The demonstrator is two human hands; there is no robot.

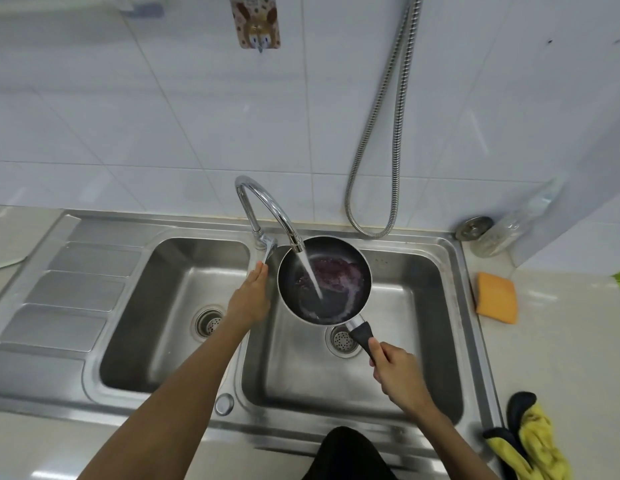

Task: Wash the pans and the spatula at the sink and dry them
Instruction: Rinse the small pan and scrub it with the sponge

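Note:
A small dark pan (336, 308) with purplish residue hangs over the right basin of the steel sink (450, 306). Water runs from the curved chrome faucet (267, 202) into the pan. My right hand (395, 370) grips the pan's black handle (362, 336) at the lower right. My left hand (251, 299) stretches with straight fingers up to the faucet lever (269, 249), fingertips touching it. No spatula or second pan is in view.
The left basin (184, 306) holds only its drain; a ribbed drainboard (69, 289) lies further left. An orange sponge (497, 297) sits on the right counter, a yellow and black cloth (533, 445) near the front right. A metal hose (381, 150) hangs on the tiled wall.

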